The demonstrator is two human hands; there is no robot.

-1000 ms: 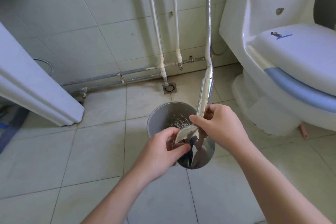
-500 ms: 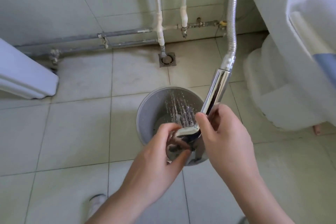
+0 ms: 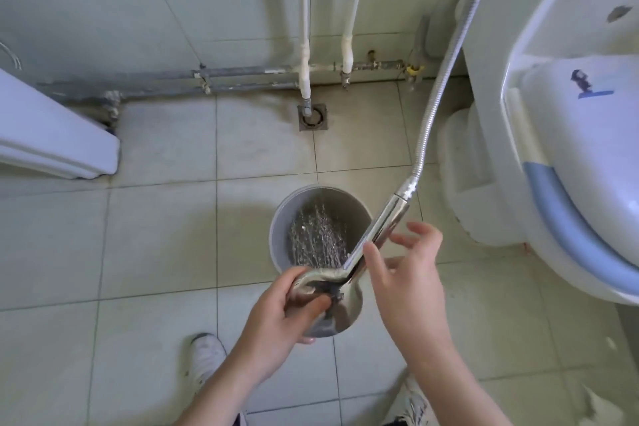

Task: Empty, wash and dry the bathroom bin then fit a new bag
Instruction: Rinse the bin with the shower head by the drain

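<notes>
Both hands meet over the bin (image 3: 281, 218), and we note first what they hide. Our left hand (image 3: 276, 318) wraps its fingers round the chrome shower head (image 3: 340, 304), covering most of its disc; only the right part of the back shows. Our right hand (image 3: 406, 273) has its fingers spread and relaxed, the thumb resting against the handle, the other fingers apart from it and holding nothing. We see the near rim of the bin cut off behind the shower head and the left hand. Water (image 3: 318, 235) streams into the bin, so its bottom is hard to make out. The bin stands upright on the tiled floor (image 3: 155, 235), near the toilet (image 3: 553, 149). The hose (image 3: 446, 93) runs up out of view at the top edge. Two shoes (image 3: 205, 356) show below, the right one partly behind the forearm.
</notes>
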